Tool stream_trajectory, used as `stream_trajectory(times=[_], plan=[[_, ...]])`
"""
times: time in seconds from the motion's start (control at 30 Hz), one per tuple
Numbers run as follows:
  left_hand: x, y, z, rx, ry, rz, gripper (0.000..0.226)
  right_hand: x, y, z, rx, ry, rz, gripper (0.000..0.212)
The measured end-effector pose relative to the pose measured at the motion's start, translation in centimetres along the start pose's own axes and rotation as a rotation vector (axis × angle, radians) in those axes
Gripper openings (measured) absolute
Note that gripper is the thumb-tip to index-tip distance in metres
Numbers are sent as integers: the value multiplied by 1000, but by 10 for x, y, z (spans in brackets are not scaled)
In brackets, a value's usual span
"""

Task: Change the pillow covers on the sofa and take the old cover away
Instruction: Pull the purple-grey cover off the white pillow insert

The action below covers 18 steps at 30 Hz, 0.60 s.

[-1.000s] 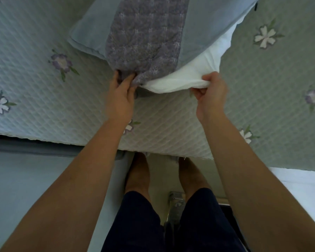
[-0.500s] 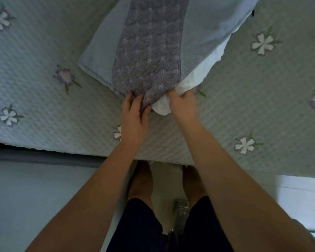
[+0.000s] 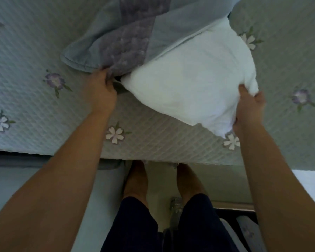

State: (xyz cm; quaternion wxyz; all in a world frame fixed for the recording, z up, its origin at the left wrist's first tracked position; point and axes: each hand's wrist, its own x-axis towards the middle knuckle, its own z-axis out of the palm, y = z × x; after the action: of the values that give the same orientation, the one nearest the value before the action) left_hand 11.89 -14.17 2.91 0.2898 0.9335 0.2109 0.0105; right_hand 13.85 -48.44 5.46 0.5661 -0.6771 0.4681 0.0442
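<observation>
White and puffy, the pillow [image 3: 193,88] lies more than half out of its cover [image 3: 127,40], resting on the quilt [image 3: 29,51] that drapes the sofa seat. Its near corner points toward the quilt's front edge, close to a white stitched flower [image 3: 231,141]; its far end is tucked inside the cover's open mouth.

The right hand [image 3: 248,108] is clenched on the pillow's right corner, thumb on top and fingers wrapped underneath, bunching the white fabric. Its forearm runs straight up from the lower right of the view, wrist bent slightly inward.

The left hand [image 3: 103,91] is closed on the cover's near hem, right where the purple quilted strip meets the opening, knuckles up and fingers curled under the cloth (the fingertips themselves are hidden). That forearm comes in diagonally from the lower left.

So the pillow sits between the two hands, its left edge touching the cloth the left hand grips and its right corner inside the right fist. The cover, blue-grey with the purple band down its middle, lies crumpled and slack beyond the left hand, trailing off the top of the view.

The quilt is pale green, diamond-stitched, dotted with white and purple flowers. Below its front edge are the person's bare feet [image 3: 136,179] and dark shorts [image 3: 135,224] over a light floor.
</observation>
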Motion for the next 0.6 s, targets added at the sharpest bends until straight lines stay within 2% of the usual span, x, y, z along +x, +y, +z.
stream_trajectory(times=[0.07,0.13,0.23,0.3,0.43,0.5,0.6], plan=[[-2,7,11,45,-136,93,41,0,8,-3,-93,-48,154,53],[-16,19,20,133,-182,68,50,-8,13,13,-184,-63,211,71],[-25,44,27,159,-129,111,50,-22,11,47,-380,8,31,83],[-7,57,32,164,-124,115,54,-33,6,69,-582,-14,-133,90],[48,72,44,225,-186,236,68,-33,3,97,-833,-149,-161,125],[71,80,53,231,-278,268,77,-22,6,95,-849,-171,-194,125],[87,90,66,247,-357,244,86,-17,9,83,-832,-211,-361,107]])
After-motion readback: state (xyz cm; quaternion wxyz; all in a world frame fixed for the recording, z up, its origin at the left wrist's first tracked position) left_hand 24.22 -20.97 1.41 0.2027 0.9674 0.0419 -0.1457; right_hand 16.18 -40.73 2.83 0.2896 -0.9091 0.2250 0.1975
